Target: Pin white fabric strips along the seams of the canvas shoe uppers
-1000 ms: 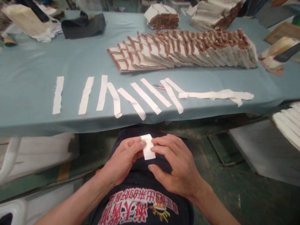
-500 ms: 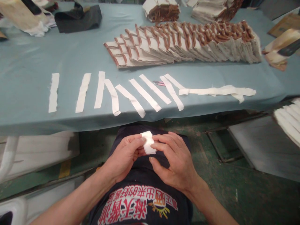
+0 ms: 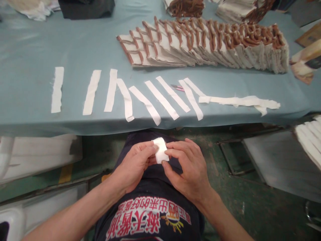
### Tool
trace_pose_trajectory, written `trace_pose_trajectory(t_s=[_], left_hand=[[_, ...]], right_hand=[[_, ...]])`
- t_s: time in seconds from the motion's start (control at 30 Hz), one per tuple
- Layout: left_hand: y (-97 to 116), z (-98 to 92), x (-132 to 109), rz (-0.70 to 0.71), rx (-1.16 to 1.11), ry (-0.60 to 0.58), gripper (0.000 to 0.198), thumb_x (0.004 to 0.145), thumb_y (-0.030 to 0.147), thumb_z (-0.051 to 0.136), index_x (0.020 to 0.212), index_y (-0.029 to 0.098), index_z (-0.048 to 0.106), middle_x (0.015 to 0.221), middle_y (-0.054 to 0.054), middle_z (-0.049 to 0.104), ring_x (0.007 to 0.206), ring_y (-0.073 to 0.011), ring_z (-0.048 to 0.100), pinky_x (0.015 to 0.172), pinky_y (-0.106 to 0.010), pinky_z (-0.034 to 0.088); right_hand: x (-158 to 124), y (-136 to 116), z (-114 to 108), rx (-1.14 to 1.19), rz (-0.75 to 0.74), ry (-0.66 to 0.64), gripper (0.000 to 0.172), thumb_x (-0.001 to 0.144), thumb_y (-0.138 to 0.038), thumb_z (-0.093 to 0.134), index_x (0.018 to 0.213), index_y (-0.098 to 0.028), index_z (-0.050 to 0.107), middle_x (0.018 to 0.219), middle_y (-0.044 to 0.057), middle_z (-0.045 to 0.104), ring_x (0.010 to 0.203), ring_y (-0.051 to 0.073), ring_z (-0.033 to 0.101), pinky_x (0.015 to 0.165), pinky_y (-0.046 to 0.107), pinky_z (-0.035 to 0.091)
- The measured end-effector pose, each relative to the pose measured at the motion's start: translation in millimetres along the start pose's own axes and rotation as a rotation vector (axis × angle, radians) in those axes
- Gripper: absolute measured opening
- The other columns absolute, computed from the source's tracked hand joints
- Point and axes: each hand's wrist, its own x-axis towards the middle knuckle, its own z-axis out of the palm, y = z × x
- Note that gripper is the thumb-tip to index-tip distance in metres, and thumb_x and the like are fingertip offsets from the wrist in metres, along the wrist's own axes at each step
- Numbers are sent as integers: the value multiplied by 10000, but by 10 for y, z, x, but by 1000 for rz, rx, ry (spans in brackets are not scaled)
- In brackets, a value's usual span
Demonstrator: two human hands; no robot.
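Over my lap is a small white folded fabric strip [image 3: 161, 151], bright against the dark apron. My left hand [image 3: 140, 157] pinches its left side, the thumb lying on top. At its right edge, the fingertips of my right hand [image 3: 188, 160] grip the fabric, with the thumb at the lower corner. Ahead on the table, several white fabric strips [image 3: 162, 100] lie spaced in a row. A longer heap of white strips [image 3: 238, 101] stretches to their right. Pink-handled snips [image 3: 177, 87] lie partly beneath one strip.
Behind the strips, a long fanned stack of white cloth pieces with brown edging [image 3: 200, 43] rests on the blue-green table cover [image 3: 30, 87]. A dark folded cloth [image 3: 86, 8] lies at the back left. White containers [image 3: 42, 154] stand below left; a grey panel [image 3: 281, 160] is at right.
My right thumb has come up to the fabric's lower corner, and the folded piece looks flatter. The view has shifted slightly, so the table things sit differently in the picture.
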Motion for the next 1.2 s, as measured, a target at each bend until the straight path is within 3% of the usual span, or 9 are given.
trace_pose_trajectory(t_s=[0.4,0.73,0.9,1.07,1.2], left_hand=[[-7,-130,44,-72,-130,70,199,724,265,782,675,129,644,616,27,581,556,-69,489,612,-198,466],[-49,-192,72,-152,-236,64,149,750,223,791,767,114,692,656,4,653,602,-98,608,694,-222,546],[-60,-180,75,-204,-278,78,106,794,171,725,701,134,690,590,23,638,571,-92,588,676,-210,536],[-75,-176,81,-239,-264,53,101,814,167,684,826,101,759,717,-46,739,680,-128,672,724,-224,540],[-117,-197,87,-190,-205,50,113,771,216,749,809,110,745,657,0,674,599,-100,585,708,-230,518]], right_hand=[[110,-28,133,-59,-52,-53,237,876,-114,647,1053,-267,610,1084,50,779,1032,264,705,1094,510,437],[39,-23,188,-12,13,-90,267,866,-110,626,1087,-257,599,1125,66,758,1075,273,693,1125,531,420],[-15,-10,231,19,40,-76,268,869,-98,600,1083,-259,587,1123,71,759,1085,265,697,1117,529,415],[-57,-2,259,74,99,-64,231,889,-122,620,1080,-251,606,1125,73,751,1091,255,697,1126,527,411],[-66,-6,251,96,116,-53,178,909,-145,636,1049,-255,634,1130,66,752,1098,254,691,1130,534,410]])
